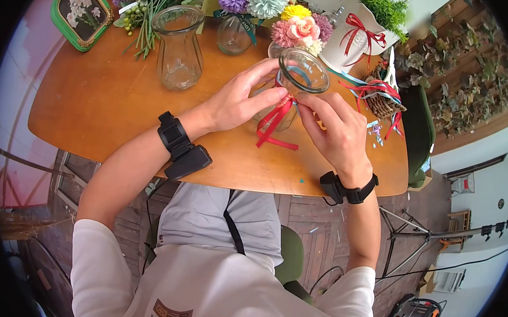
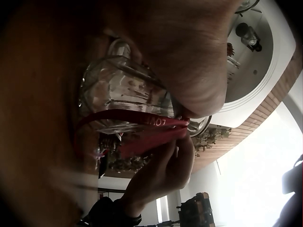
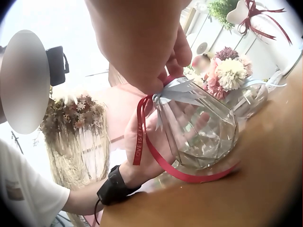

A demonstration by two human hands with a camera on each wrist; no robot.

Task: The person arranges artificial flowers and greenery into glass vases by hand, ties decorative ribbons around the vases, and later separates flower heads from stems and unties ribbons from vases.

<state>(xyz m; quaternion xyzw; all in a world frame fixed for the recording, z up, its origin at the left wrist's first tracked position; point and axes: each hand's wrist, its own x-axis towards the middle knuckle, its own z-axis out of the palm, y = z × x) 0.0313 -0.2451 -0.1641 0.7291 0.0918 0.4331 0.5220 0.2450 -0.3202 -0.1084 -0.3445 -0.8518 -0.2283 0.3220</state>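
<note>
A clear glass vase with a flared rim leans between both hands over the table, its mouth tilted up to the right in the head view. Round its neck runs a light blue ribbon and a red ribbon printed with lettering, meeting at a knot. My left hand holds the neck from the left, fingers behind it and thumb at the knot. From the right, my right hand pinches the red ribbon beside the knot. Loose red ends hang down in front of the glass.
Another glass vase stands left of the hands. Behind are a green framed picture, leafy stems and pastel artificial flowers. At right stand a white pot with a red bow and a woven basket trailing ribbons.
</note>
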